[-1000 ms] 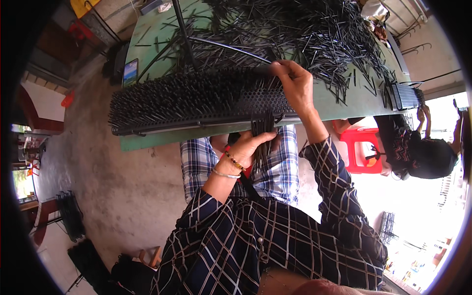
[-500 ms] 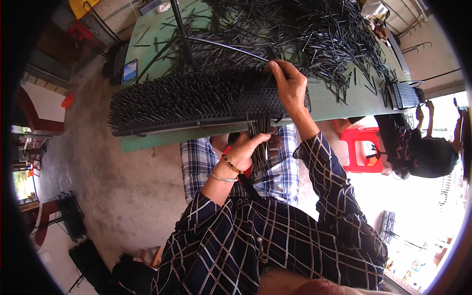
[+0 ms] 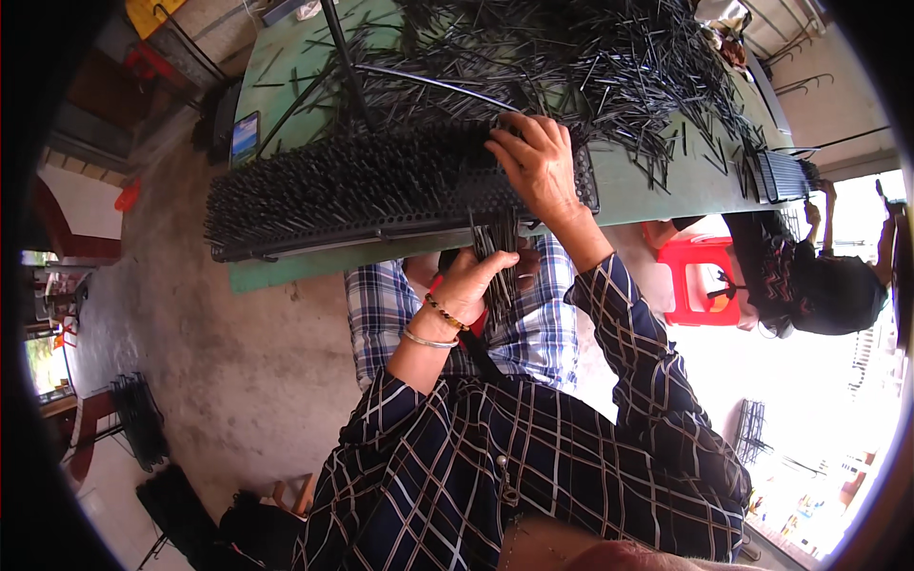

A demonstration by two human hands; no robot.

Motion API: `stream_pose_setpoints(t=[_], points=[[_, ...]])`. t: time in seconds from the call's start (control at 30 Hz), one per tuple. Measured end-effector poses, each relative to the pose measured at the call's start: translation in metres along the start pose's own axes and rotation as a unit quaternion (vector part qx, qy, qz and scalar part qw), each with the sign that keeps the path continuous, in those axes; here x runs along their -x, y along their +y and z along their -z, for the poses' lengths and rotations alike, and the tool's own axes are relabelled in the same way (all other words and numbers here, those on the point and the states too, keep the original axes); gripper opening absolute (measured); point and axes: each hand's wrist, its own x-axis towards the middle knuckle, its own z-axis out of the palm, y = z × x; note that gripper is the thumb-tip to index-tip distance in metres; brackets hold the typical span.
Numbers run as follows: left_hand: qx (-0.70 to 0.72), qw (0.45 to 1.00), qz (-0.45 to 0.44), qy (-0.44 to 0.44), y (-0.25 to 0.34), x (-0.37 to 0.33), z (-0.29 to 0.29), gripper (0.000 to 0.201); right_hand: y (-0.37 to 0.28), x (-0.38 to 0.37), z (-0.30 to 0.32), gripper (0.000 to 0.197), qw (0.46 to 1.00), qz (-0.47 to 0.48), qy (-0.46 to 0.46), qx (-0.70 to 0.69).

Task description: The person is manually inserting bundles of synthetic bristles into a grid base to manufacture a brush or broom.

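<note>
Mostly, the board [image 3: 481,190] on the bench [image 3: 666,195] is filled with sticks [image 3: 324,181]. Nearer, a bunch [image 3: 493,238] is gripped by the curled left hand [image 3: 466,285]. Over the board's right, the right hand [image 3: 538,173] is half curled; whether anything is held cannot be told.

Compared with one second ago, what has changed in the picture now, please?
The bare right hand has moved left over the long black perforated block. As before, the bare left hand holds the bundle of thin black sticks.
</note>
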Motion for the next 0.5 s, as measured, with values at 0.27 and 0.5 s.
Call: stream_pose_setpoints(t=[0.27, 0.5], points=[[0.035, 0.999, 0.006, 0.032, 0.0, -0.001, 0.003, 0.024, -0.024, 0.012, 0.05, 0.025, 0.925, -0.277, -0.196, -0.17], [0.022, 0.999, -0.009, 0.038, -0.005, -0.005, -0.009, 0.021, -0.014, 0.041, 0.058, 0.027, 0.815, -0.389, -0.259, -0.342]])
